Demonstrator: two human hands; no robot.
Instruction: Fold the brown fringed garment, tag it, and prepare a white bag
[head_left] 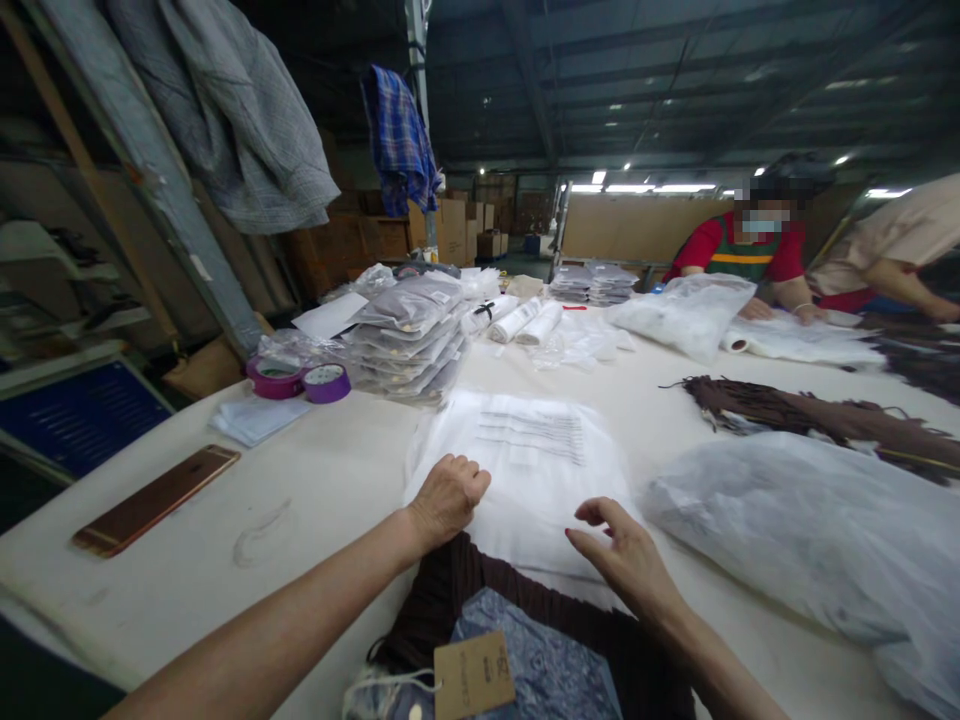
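Note:
My left hand (450,497) is over the near left part of a pile of flat clear plastic bags (540,490) with printed lines. Its fingers are curled closed; whatever they may pinch is hidden. To the right, my right hand (622,555) hovers by the near edge of the bags, thumb and fingers apart with nothing between them. Close to me, below both hands, lies a dark brown pleated garment (517,585). On it rest a grey-blue patterned piece (547,655) and a brown card hang tag (474,675) on a white string.
At left are a phone (157,500) and tape rolls (326,383). Behind them stand packed bagged garments (409,340) and white rolls (525,322). A large plastic bag (810,540) and brown fringed fabric (817,415) lie right. Two co-workers (750,255) lean over the far right side.

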